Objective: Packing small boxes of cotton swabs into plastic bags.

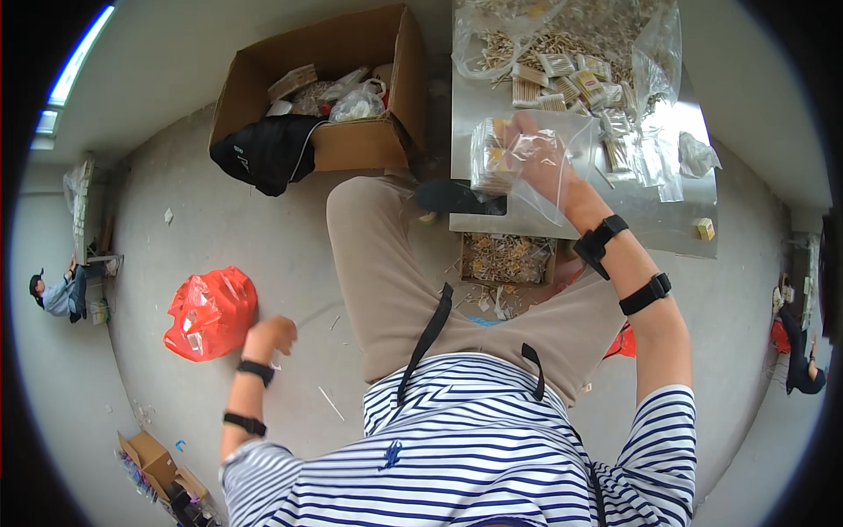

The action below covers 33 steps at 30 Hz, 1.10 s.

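My right hand (537,158) is at the metal table's near left part, its fingers closed about a clear plastic bag (571,140) with packs of cotton swabs (494,162) stacked inside. Clear film covers part of the hand, so the exact grip is hard to see. More cotton swab packs (566,88) lie just beyond it, beside a heap of loose cotton swabs (562,39). Low on the left, away from the table, my left hand (274,335) hangs next to a red plastic bag (211,314). Its fingers are smeared by motion; a small pale scrap shows beside them.
A large cardboard box (360,145) with bags inside and a black garment (268,154) over its rim stands left of the metal table (527,224). Under the table's near edge is a shallow box of loose swabs (509,256). Two people sit far off at either side.
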Each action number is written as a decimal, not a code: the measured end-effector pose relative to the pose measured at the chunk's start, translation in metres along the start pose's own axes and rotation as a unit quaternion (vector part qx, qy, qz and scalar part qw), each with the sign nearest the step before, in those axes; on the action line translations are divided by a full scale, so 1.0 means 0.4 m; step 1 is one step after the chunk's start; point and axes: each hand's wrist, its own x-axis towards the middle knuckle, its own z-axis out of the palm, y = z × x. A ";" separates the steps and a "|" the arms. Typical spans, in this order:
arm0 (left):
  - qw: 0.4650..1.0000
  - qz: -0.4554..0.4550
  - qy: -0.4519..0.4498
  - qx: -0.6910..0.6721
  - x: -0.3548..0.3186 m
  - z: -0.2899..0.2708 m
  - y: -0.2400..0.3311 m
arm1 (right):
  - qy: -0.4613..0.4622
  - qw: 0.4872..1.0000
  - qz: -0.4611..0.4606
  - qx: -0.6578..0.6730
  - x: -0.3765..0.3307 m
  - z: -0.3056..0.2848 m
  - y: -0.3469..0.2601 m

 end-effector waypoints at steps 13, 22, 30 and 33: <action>0.695 0.315 0.469 -0.444 0.287 -0.592 0.658 | -0.007 0.995 0.007 0.096 0.011 -0.010 -0.045; 0.654 0.368 0.435 -0.497 0.356 -0.621 0.761 | 0.155 0.974 -0.164 -0.009 -0.030 0.019 0.036; 0.618 0.306 0.485 -0.539 0.189 -0.610 0.689 | 0.082 0.989 -0.112 -0.050 -0.120 -0.294 -0.058; 0.616 0.277 0.529 -0.514 0.089 -0.636 0.737 | 0.253 0.967 -0.008 0.016 -0.178 -0.339 0.028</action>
